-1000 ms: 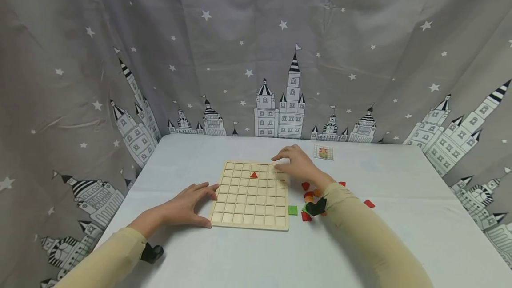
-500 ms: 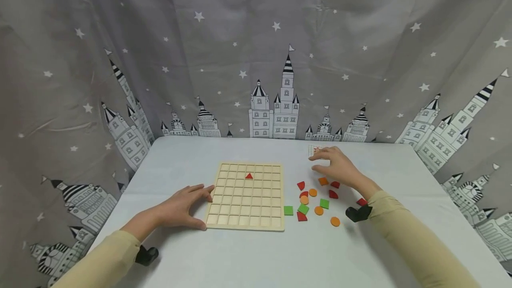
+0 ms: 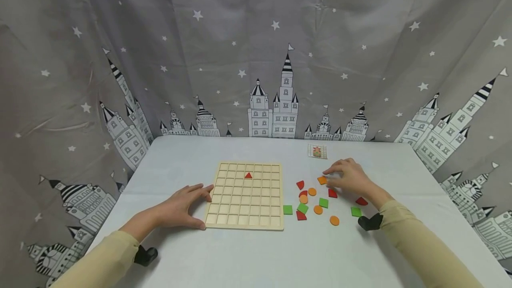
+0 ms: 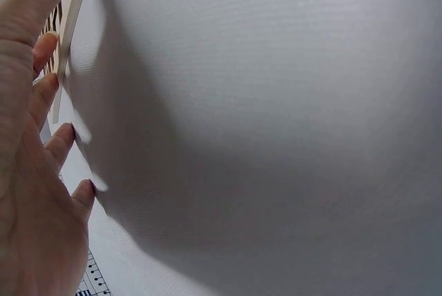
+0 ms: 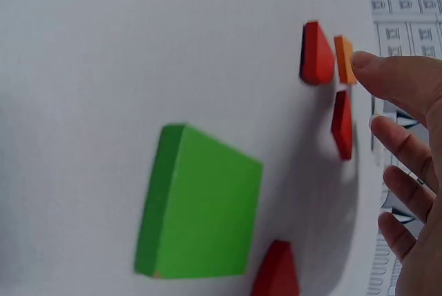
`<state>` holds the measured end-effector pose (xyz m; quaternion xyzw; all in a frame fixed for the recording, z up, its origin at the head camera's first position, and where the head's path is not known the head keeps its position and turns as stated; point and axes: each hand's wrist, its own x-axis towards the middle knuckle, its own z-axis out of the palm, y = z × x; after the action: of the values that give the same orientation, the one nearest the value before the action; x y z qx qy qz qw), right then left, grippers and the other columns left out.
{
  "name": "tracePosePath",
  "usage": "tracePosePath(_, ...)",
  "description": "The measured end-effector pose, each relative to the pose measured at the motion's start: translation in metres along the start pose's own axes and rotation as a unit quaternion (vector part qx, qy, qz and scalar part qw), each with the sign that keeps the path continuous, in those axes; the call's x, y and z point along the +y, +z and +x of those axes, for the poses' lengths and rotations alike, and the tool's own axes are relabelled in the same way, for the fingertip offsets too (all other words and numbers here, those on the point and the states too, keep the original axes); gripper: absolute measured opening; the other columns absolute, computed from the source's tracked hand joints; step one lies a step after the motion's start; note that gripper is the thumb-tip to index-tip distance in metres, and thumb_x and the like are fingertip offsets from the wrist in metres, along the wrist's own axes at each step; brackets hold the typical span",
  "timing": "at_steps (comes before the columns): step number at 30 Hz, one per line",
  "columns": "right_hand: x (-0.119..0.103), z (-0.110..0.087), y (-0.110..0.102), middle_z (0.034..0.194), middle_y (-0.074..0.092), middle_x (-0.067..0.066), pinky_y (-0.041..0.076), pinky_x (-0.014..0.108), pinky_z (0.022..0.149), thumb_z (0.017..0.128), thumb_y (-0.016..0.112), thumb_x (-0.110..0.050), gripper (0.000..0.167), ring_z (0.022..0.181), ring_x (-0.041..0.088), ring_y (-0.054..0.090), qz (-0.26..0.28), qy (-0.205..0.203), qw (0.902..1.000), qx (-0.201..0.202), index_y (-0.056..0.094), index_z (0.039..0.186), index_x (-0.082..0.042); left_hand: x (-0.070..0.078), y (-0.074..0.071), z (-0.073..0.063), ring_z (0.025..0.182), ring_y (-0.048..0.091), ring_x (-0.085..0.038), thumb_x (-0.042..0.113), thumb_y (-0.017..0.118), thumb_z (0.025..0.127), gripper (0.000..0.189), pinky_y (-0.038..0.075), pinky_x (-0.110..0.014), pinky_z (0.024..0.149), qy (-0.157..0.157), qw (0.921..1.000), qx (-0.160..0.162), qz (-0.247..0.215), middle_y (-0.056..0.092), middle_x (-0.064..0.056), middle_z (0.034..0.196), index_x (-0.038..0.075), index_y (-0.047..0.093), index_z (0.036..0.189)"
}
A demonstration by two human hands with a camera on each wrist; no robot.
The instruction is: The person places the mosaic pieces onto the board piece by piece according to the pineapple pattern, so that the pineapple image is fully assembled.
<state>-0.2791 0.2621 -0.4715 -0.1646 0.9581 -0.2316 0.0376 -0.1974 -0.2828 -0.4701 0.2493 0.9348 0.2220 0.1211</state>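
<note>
A pale wooden grid board point(image 3: 243, 229) lies on the white table with a red triangle point(image 3: 249, 175) in one of its upper cells. My left hand point(image 3: 176, 206) rests along the board's left edge, thumb at the near corner and fingers spread. Over the scattered tiles at the right, my right hand point(image 3: 352, 179) hovers with fingers bent loosely and nothing visible between them. Its thumb tip overlaps an orange tile point(image 5: 344, 60) in the right wrist view; red tiles point(image 5: 317, 54) lie close by. A green square tile point(image 5: 207, 206) sits nearer the wrist.
Several orange discs point(image 3: 334, 220), red quarter-round tiles point(image 3: 300, 185) and green squares point(image 3: 323, 203) lie right of the board. Behind them is a small card point(image 3: 317, 151) printed with a coloured grid pattern. A grey castle-print curtain point(image 3: 224, 79) hangs behind the table.
My right hand has moved right from above the board, past the card, and lowered over the tiles. The left hand has stayed at the board's edge. The view has shifted slightly.
</note>
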Motion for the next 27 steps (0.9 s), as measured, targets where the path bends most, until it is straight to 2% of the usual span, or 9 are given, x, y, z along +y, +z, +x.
tracePosePath(6,0.008,0.002,0.004,0.123,0.065,0.010,0.033,0.064,0.106,0.087,0.081,-0.029,0.027,0.127,0.041,0.042,0.026,0.018,0.9995,-0.008,0.079,0.112,-0.021,-0.001,0.000,0.000,0.149,0.025,-0.047,0.066,0.084,0.070,0.065,0.020,-0.074,0.114,0.000,1.0000,0.000,-0.001,0.033,-0.005,0.165,0.033,0.056,0.119)
tracePosePath(11,0.010,0.003,0.010,0.125,0.063,0.010,0.033,0.063,0.108,0.088,0.079,-0.028,0.025,0.129,0.041,0.040,0.038,0.027,0.9989,0.001,0.079,0.111,-0.020,-0.002,0.001,0.000,0.149,0.024,-0.046,0.067,0.083,0.070,0.066,0.020,-0.074,0.115,-0.001,1.0000,0.000,-0.001,0.033,-0.005,0.165,0.033,0.056,0.120)
tracePosePath(18,0.006,0.005,0.012,0.125,0.062,0.010,0.036,0.064,0.106,0.090,0.078,-0.030,0.031,0.128,0.041,0.040,0.041,0.020,0.9990,0.000,0.077,0.118,-0.019,-0.003,0.001,0.000,0.149,0.024,-0.047,0.066,0.083,0.070,0.066,0.020,-0.074,0.114,-0.004,1.0000,0.001,-0.002,0.033,-0.005,0.165,0.033,0.056,0.120)
tracePosePath(27,0.010,0.005,0.012,0.124,0.060,0.009,0.035,0.062,0.107,0.090,0.078,-0.031,0.025,0.126,0.039,0.041,0.043,0.026,0.9987,-0.011,0.079,0.114,-0.022,-0.002,0.001,0.000,0.149,0.024,-0.047,0.066,0.084,0.070,0.066,0.020,-0.074,0.114,-0.003,1.0000,0.000,-0.005,0.033,-0.005,0.165,0.032,0.057,0.120)
